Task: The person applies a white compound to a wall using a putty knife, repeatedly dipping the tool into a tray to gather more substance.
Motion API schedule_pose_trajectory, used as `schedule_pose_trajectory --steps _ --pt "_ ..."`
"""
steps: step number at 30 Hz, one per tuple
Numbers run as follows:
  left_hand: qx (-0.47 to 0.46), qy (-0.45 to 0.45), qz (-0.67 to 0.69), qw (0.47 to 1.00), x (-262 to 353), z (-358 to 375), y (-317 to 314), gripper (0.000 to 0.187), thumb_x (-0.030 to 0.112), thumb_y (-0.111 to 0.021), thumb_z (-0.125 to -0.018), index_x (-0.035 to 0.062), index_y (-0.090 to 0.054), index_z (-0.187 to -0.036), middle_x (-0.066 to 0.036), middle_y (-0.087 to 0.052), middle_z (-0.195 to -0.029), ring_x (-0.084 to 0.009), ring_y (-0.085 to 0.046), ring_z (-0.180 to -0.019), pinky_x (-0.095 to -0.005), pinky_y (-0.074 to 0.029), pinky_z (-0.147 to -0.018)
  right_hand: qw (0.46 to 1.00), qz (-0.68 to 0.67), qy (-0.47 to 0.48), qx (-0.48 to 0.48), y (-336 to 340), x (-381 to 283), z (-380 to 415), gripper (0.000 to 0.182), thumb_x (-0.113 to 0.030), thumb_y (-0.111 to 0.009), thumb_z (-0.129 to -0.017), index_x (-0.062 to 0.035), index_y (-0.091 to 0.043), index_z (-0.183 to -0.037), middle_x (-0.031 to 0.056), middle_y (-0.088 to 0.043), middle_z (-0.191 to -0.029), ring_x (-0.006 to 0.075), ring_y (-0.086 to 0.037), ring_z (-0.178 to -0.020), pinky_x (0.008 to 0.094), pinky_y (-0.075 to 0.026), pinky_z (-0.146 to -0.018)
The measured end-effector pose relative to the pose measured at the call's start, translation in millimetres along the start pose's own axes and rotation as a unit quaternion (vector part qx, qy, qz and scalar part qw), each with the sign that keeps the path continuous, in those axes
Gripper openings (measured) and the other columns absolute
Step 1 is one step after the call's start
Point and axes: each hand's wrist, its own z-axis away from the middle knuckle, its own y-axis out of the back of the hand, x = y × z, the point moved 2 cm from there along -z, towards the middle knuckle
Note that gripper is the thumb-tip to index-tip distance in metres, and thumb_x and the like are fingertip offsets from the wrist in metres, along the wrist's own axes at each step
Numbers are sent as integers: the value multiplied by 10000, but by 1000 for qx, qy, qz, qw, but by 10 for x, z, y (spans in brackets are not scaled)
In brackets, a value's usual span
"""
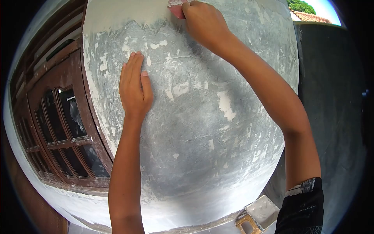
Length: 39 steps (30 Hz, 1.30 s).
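Observation:
Against a grey plastered wall (187, 128) with pale patches, my left hand (135, 84) lies flat, its fingers stretched upward and holding nothing. Near the top of the view, my right hand (204, 21) grips a reddish scraper (177, 8) with whitish paste on it. The scraper is at the wall, by the lower part of a smooth cream-coloured coat (124, 13). Below that coat's ragged edge the surface is rough and grey.
A brown wooden window frame (80, 142) with glass panes stands at the left. Low on the right, a container of pale paste (263, 212) sits by a yellowish wooden stool or block (248, 224). A dark wall (331, 97) rises at the right.

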Motion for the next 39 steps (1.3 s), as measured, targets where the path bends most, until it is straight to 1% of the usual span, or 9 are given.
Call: schedule_pose_trajectory --steps 9,13,18,23,25,27,29,36,39 --pt "-2 1 -1 1000 -4 -5 -5 415 95 -392 -968 -24 -557 -1330 -179 -577 -1377 -334 -481 -1357 -466 -285 -1171 993 1 28 -111 25 -331 868 121 20 -633 -781 85 -639 -883 219 -666 -911 352 -690 -846 422 -592 -683" --pt "8 -3 -1 1000 16 -12 1 402 99 -458 -928 -50 -585 -1279 -204 -596 -1344 -361 -509 -1327 -503 -327 -1138 999 13 24 31 0 34 181 120 -28 -611 -818 30 -668 -905 200 -682 -863 330 -696 -820 421 -586 -665" --pt "7 -4 0 1000 7 -19 7 402 90 -467 -924 -50 -585 -1281 -205 -593 -1347 -362 -504 -1331 -503 -325 -1139 998 25 58 -15 -138 228 -183 59 30 -567 -819 27 -599 -868 190 -668 -893 359 -681 -798 434 -571 -651" --pt "-3 1 1 1000 7 13 5 409 75 -402 -961 -25 -557 -1327 -181 -572 -1383 -336 -476 -1361 -472 -282 -1170 989 -19 107 -99 110 -441 814 116 34 -585 -806 53 -569 -919 190 -650 -885 364 -679 -808 424 -581 -656" --pt "-3 -2 -1 1000 4 -4 -9 408 73 -403 -962 -25 -558 -1326 -181 -573 -1381 -337 -476 -1361 -473 -284 -1169 992 -53 44 -107 138 -393 678 164 -76 -606 -883 -58 -699 -1017 200 -674 -897 330 -698 -817 424 -579 -696" --pt "0 -4 1 1000 -4 -3 -6 407 78 -406 -962 -25 -558 -1326 -180 -575 -1379 -340 -477 -1360 -474 -286 -1167 998 -35 32 -47 116 -128 263 152 -107 -579 -928 -35 -695 -996 211 -675 -865 328 -698 -793 413 -570 -694" --pt "0 -2 1 1000 4 4 -5 407 80 -409 -961 -25 -558 -1325 -181 -575 -1378 -340 -478 -1359 -474 -288 -1167 998 -62 11 -1 66 111 -115 110 28 -584 -805 33 -625 -907 197 -652 -857 375 -666 -785 468 -542 -696" --pt "-1 -2 2 1000 1 -10 5 408 82 -409 -959 -27 -560 -1322 -183 -575 -1377 -337 -481 -1356 -469 -291 -1166 989 42 125 -68 -54 -267 554 122 46 -586 -790 97 -573 -900 221 -638 -827 352 -675 -846 412 -583 -629" --pt "1 -3 4 1000 -9 -8 -5 408 83 -409 -959 -26 -559 -1323 -180 -574 -1379 -336 -481 -1357 -471 -291 -1166 992 -68 86 -58 145 -451 564 88 25 -598 -792 41 -578 -876 202 -646 -840 369 -680 -812 434 -573 -658"
